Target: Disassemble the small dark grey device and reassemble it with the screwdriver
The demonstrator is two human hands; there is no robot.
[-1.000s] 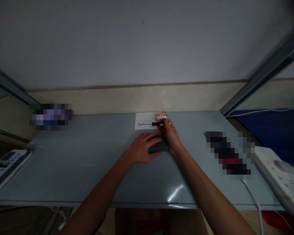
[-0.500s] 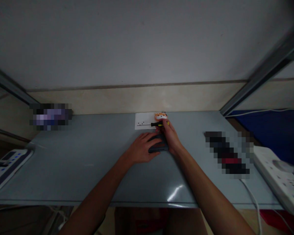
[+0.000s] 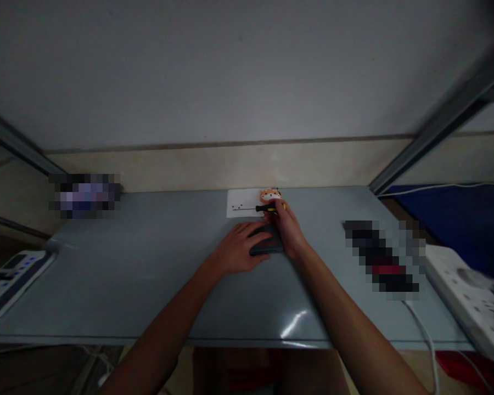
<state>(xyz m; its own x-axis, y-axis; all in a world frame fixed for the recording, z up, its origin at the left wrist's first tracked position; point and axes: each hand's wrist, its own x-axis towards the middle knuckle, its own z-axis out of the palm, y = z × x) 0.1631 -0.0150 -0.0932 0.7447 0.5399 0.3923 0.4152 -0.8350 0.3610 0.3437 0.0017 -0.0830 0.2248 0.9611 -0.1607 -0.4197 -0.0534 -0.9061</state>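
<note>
My left hand point(image 3: 241, 248) is closed over a dark grey, flat, box-like device point(image 3: 267, 248) with a row of small holes along its near edge. It presses the device on the table, fingers on top and thumb at the near side. My right hand point(image 3: 287, 227) grips a screwdriver point(image 3: 267, 208) with a black and yellow handle and rests against the device's right side. The screwdriver's thin shaft points left above a white sheet of paper point(image 3: 235, 213). Several tiny dark pieces, like screws, lie on the paper. An orange and white animal-faced item point(image 3: 270, 194) sits at its right end.
The grey table point(image 3: 148, 274) meets a wall at the back. A blurred-out dark object point(image 3: 379, 258) lies to the right, with a white power strip point(image 3: 469, 299) beyond it. Another power strip point(image 3: 16, 282) stands at the left edge. A pixelated purple object point(image 3: 86, 196) is at the back left.
The screwdriver and my right hand have shifted very slightly to the right. My left hand stays in place on the device.
</note>
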